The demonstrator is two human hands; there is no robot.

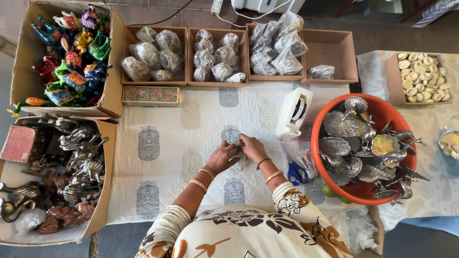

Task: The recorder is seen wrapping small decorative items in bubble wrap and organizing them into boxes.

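Both my hands meet at the middle of the white printed tablecloth (pixel 167 119). My left hand (pixel 222 156) and my right hand (pixel 252 147) are closed together over a small silvery item wrapped in clear plastic (pixel 240 160), mostly hidden under my fingers. A white tape dispenser (pixel 293 112) stands just right of my right hand. Blue-handled scissors (pixel 296 173) lie by my right wrist on a pile of clear plastic bags (pixel 299 155).
An orange tub (pixel 377 112) of silver bird figurines sits at right. Four cardboard trays of plastic-wrapped items (pixel 217 57) line the far edge. Boxes of painted animals (pixel 71 52) and metal figurines (pixel 62 177) stand at left. A tray of pale discs (pixel 423 76) is far right.
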